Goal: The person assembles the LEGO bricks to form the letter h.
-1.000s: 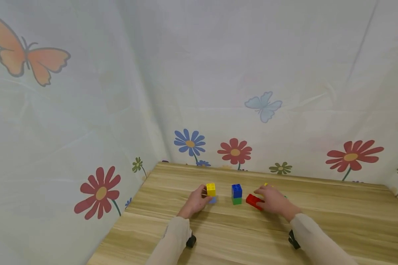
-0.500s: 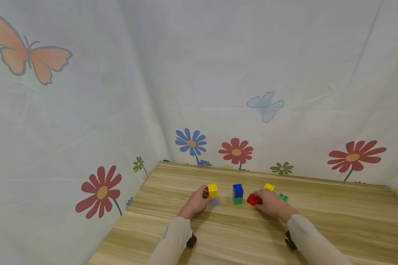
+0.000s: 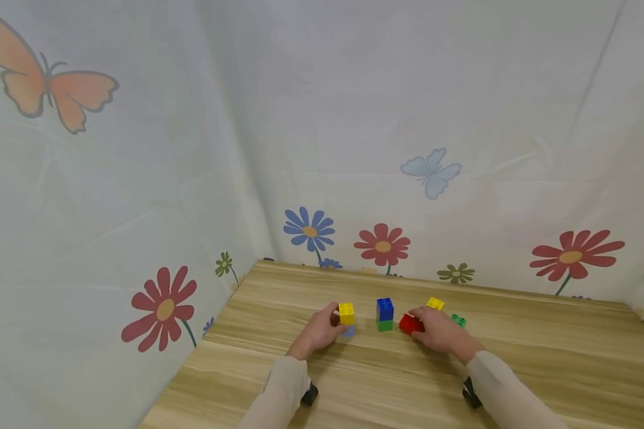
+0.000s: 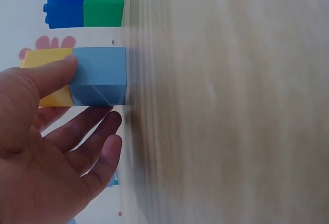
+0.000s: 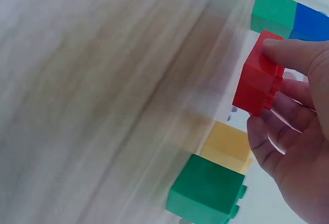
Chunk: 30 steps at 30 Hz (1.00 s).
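Note:
My left hand (image 3: 324, 329) pinches a two-brick stack, a yellow toy brick (image 3: 346, 313) on top of a light blue brick (image 4: 100, 75). The thumb lies on the near side at the seam, as the left wrist view shows. To the right of it, a blue brick (image 3: 384, 308) sits on a green brick (image 3: 384, 326), upright and untouched. With thumb and fingers, my right hand (image 3: 441, 330) grips a red brick (image 5: 258, 75), its studs towards the palm in the right wrist view. Whether the red brick touches the table I cannot tell.
Behind the right hand a single yellow brick (image 3: 435, 303) and a green brick (image 3: 458, 320) rest on the wooden table (image 3: 375, 381). A printed cloth (image 3: 322, 119) with flowers and butterflies hangs behind the table and along its left side.
My right hand has closed around the red brick, which has turned. The left hand and its stack have moved slightly nearer and to the right. The blue-and-green stack stays put.

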### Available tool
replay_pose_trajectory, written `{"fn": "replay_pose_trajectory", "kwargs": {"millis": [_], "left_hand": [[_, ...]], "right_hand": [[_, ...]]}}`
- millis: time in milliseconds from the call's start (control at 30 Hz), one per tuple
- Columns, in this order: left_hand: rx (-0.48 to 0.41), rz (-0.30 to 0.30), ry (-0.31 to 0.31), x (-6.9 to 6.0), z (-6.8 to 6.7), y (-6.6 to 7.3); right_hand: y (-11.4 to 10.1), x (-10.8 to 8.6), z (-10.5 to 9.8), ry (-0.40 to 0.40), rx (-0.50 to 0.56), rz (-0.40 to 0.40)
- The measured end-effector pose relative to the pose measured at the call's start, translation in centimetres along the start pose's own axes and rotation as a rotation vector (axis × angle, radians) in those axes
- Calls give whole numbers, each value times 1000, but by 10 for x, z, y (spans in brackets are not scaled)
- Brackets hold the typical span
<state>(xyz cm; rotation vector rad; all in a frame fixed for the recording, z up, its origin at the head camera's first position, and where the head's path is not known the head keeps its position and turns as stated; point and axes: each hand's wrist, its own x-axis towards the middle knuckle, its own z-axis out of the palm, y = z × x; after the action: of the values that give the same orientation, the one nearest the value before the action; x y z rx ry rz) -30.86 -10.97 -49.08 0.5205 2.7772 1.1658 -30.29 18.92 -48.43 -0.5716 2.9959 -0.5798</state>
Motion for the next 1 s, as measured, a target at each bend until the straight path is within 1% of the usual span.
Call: {"fn": "replay_pose_trajectory", "kwargs": {"millis": [200, 333, 533, 700, 900, 1000], "left_hand": [[12, 18, -24, -3, 1, 2], [-2, 13, -43, -5, 1, 4], [-24, 1, -63, -7, 4, 6], [-26, -6, -75, -10, 6, 9], [-4, 24, -94, -12, 9, 14], [-4, 27, -101, -12, 11, 17]], "right_hand": [[-6, -6, -7, 24, -10, -42], [-9, -11, -10, 38, -9, -66], [-10, -16, -8, 54, 18, -67], [-14, -21, -11, 63, 31, -96], [-25, -26, -13, 71, 51, -124], [-30, -26, -12, 79, 52, -156]]}}
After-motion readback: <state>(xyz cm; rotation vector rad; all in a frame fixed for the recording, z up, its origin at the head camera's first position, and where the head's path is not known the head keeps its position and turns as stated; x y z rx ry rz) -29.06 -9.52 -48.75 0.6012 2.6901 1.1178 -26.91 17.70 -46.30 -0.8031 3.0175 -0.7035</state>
